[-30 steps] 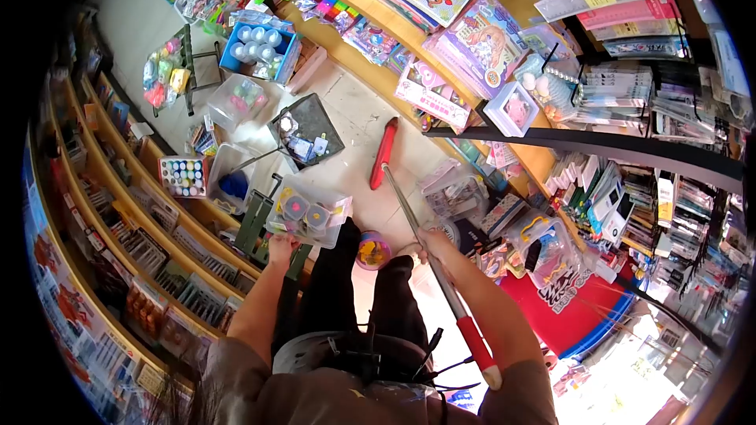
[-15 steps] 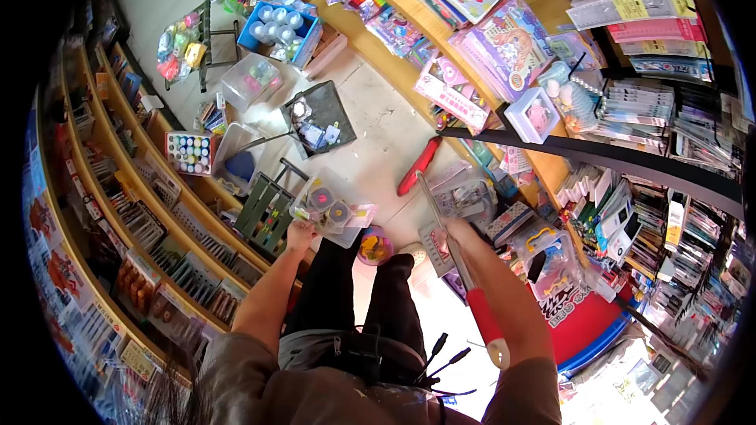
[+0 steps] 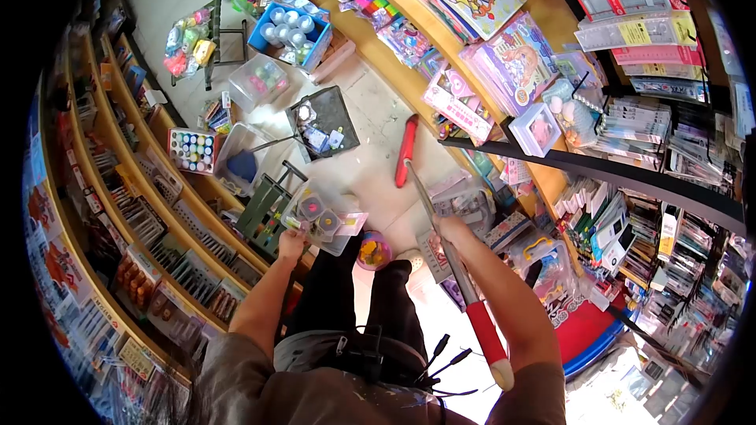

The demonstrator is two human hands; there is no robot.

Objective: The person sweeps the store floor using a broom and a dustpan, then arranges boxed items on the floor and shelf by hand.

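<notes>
My right hand (image 3: 457, 232) is wrapped round the pole of a broom (image 3: 487, 340). The broom's narrow red head (image 3: 406, 149) rests on the pale floor ahead, and its red grip end reaches back beside my forearm. In my left hand (image 3: 291, 244) is the edge of a clear plastic box (image 3: 309, 195) with small round dark items and some flat packets inside. Below that box, near my legs, stands a small purple tub (image 3: 373, 252) with yellow and orange contents. A black dustpan (image 3: 335, 102) holding bits of litter lies ahead on the floor.
Long wooden shelves (image 3: 161, 165) of stationery run along the left. A wooden display (image 3: 461, 55) with books and a black metal bar (image 3: 598, 169) stands at the right. A green folding stool (image 3: 264, 208), a blue bin (image 3: 311, 51) and clear boxes (image 3: 258, 79) crowd the floor.
The broom head has shifted slightly left and away from me, turning more upright in view. My left hand and the clear box have moved a little to the left.
</notes>
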